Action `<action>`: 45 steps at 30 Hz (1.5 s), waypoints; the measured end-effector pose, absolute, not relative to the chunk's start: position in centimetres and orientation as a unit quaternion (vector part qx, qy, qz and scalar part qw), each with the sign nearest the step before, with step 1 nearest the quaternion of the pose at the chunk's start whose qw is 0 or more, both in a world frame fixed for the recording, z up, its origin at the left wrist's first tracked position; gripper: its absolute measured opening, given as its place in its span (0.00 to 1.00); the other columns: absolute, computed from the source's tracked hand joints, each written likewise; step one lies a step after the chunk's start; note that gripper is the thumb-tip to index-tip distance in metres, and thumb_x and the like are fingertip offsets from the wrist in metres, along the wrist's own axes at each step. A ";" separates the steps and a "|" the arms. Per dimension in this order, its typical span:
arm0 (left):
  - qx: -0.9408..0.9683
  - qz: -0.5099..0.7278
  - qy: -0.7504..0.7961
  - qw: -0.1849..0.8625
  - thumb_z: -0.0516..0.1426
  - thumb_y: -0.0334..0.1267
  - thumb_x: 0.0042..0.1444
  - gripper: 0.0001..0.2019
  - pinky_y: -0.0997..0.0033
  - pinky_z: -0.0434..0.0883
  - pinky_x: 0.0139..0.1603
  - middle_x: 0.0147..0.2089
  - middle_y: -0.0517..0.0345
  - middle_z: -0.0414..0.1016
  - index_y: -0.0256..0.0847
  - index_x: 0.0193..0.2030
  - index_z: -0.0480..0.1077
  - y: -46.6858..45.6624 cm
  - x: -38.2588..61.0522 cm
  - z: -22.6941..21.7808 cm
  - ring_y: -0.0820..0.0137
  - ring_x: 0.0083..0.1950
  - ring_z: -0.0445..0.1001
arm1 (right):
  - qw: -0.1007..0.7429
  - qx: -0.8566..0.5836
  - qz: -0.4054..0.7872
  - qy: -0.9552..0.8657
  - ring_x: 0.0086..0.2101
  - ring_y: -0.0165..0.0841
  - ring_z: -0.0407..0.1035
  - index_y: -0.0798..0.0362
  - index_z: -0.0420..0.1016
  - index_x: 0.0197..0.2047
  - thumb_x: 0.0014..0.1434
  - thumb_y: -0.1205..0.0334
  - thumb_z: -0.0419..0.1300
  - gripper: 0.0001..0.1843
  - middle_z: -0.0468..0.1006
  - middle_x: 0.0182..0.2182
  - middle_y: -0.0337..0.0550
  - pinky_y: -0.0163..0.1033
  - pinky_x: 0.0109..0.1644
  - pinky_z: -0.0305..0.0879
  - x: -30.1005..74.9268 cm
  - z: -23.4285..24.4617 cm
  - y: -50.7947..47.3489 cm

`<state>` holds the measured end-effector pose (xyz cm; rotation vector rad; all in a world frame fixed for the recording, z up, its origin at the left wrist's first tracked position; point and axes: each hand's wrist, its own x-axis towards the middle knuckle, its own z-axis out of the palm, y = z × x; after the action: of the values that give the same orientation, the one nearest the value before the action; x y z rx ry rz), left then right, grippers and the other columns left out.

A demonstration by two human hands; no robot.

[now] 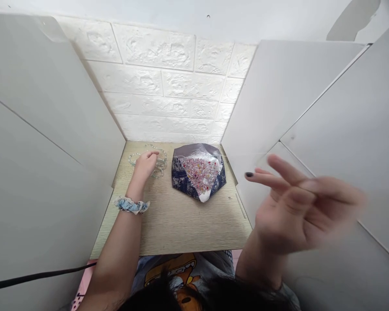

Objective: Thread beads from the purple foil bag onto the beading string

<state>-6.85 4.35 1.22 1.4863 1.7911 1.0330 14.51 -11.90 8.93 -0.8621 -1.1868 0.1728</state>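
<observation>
Head view: clear glass-bead bracelets point(162, 163) are touched centre-left by left hand point(145, 165), grip unclear; right hand point(298, 207) open, empty. Gentle lifting's advised.

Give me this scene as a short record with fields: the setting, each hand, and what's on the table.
setting: wooden table boxed in by white panels, white brick-pattern wall behind
left hand: at the table's far left, fingers curled over the clear bead bracelets; grip unclear
left wrist: blue scrunchie
right hand: raised above the table's right edge, blurred, fingers spread, holding nothing
table centre: open dark blue bag of small mixed-colour beads, right of the bracelets
</observation>
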 end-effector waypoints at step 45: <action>0.632 0.432 0.454 0.456 0.53 0.45 0.47 0.13 0.76 0.54 0.23 0.18 0.65 0.56 0.36 0.30 0.68 2.0 -1.2 1.0 0.78 0.21 0.53 | 0.063 -0.676 0.064 -0.732 0.47 0.40 0.57 0.50 0.73 0.32 0.54 0.72 0.48 0.15 0.69 0.40 0.45 0.68 0.52 0.19 15.0 -0.6 1.0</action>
<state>-1.17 2.01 1.01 1.5585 1.1189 1.0650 15.01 1.01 -0.57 -2.0416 -2.2102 0.1940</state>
